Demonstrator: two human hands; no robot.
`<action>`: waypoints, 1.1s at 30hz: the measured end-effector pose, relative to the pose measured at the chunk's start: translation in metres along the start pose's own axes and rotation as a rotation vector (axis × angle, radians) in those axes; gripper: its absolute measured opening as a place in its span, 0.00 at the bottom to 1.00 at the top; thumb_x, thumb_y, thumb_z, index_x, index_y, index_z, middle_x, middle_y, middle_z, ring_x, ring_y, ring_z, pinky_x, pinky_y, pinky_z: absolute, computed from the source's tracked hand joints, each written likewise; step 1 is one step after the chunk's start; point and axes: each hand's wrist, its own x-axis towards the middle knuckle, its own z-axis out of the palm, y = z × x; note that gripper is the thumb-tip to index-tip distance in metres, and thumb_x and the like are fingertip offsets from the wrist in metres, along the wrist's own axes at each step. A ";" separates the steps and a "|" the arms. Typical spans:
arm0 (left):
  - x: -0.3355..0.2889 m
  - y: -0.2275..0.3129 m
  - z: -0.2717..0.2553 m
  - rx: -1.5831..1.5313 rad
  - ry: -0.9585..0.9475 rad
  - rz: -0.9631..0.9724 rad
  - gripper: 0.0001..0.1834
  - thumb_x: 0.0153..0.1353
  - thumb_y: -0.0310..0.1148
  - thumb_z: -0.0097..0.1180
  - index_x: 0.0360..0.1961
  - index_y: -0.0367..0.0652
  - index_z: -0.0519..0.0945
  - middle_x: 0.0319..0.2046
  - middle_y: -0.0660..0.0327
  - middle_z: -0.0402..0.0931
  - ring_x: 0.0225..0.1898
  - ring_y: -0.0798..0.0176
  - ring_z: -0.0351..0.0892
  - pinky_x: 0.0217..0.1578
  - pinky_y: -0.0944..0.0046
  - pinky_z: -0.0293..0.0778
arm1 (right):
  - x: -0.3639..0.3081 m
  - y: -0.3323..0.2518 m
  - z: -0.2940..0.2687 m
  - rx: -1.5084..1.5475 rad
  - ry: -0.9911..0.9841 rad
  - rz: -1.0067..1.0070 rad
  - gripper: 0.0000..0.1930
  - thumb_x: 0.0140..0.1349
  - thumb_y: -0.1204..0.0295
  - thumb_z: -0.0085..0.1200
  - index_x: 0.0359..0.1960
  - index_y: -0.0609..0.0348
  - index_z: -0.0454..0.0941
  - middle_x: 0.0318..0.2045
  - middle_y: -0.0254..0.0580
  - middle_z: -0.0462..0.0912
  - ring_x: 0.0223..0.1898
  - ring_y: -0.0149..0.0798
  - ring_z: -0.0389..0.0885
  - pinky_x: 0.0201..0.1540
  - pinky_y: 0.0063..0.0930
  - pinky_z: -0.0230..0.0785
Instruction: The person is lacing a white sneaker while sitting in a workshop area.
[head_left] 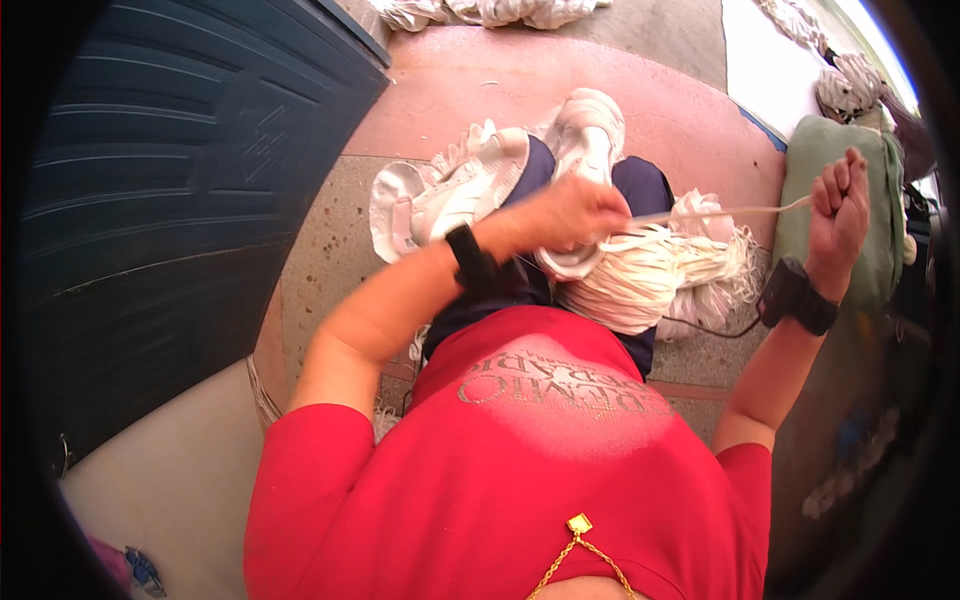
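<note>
A cream-white shoelace (pixel 730 211) is stretched between my two hands. Its left part reaches my left hand (pixel 585 212), closed and slightly blurred, over a white sneaker (pixel 588 125) between my knees. Out to the right, my raised right hand (pixel 838 212) has its fingers curled around the other part of the lace. A thick bundle of cream laces (pixel 640 280) lies on my lap below the stretched lace, its loose ends fanning out to the right. More white sneakers (pixel 470 195) are heaped by my left knee, partly hidden by my arm.
A dark blue panelled door (pixel 200 150) stands on the left. To the right is a green cushion-like bundle (pixel 850 170), with a tied bunch of laces (pixel 850 85) beyond it. White bundles (pixel 490 10) lie at the far edge of the pink floor patch (pixel 680 100).
</note>
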 end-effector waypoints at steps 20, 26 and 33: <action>0.066 -0.062 -0.004 0.764 0.226 -0.041 0.08 0.45 0.31 0.58 0.27 0.37 0.77 0.28 0.50 0.75 0.32 0.50 0.75 0.34 0.58 0.70 | -0.049 0.213 0.026 -1.278 -0.226 0.143 0.09 0.54 0.70 0.46 0.28 0.61 0.77 0.27 0.51 0.75 0.33 0.50 0.74 0.37 0.39 0.66; 0.069 -0.071 -0.009 0.590 0.301 -0.109 0.08 0.41 0.32 0.61 0.22 0.38 0.79 0.23 0.52 0.76 0.28 0.54 0.77 0.31 0.61 0.71 | -0.044 0.213 0.040 -1.424 -0.263 0.148 0.10 0.54 0.70 0.43 0.26 0.64 0.75 0.28 0.52 0.75 0.34 0.51 0.74 0.36 0.42 0.66; 0.070 -0.073 -0.011 0.514 0.319 -0.156 0.08 0.42 0.33 0.59 0.22 0.40 0.81 0.23 0.52 0.77 0.27 0.53 0.77 0.32 0.60 0.72 | -0.040 0.217 0.045 -1.495 -0.315 0.061 0.09 0.52 0.73 0.43 0.24 0.66 0.74 0.27 0.55 0.75 0.33 0.52 0.74 0.35 0.42 0.67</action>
